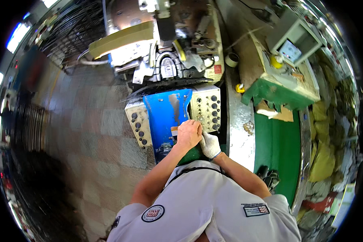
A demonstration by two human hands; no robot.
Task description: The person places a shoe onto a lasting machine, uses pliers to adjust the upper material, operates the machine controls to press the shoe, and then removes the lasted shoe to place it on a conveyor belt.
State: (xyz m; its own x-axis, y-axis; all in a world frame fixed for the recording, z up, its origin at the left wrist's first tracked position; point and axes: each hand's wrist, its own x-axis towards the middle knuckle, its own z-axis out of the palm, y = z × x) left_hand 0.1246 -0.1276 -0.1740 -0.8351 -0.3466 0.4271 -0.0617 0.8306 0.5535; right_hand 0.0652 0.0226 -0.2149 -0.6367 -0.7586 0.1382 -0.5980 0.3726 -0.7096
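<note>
My left hand (pixel 189 134) is bare, with its fingers bent and closed over the right edge of a blue panel (pixel 161 109). Against its fingertips rests my right hand (pixel 210 145), in a white knit glove, its fingers curled in. The two hands meet, and whatever lies between them is hidden. Beside my left wrist a small brown and white piece (pixel 174 131) sits on the blue panel. Cream control boxes with dark knobs flank the panel, one on the right (pixel 205 109) and one on the left (pixel 138 125).
Beyond the panel stands a machine with a curved metal mould (pixel 167 66) and a tan padded bar (pixel 121 40). To the right are a metal ledge (pixel 242 133), a green-draped bench (pixel 280 90) and a grey open box (pixel 294 38). Sacks (pixel 322 161) pile up at far right.
</note>
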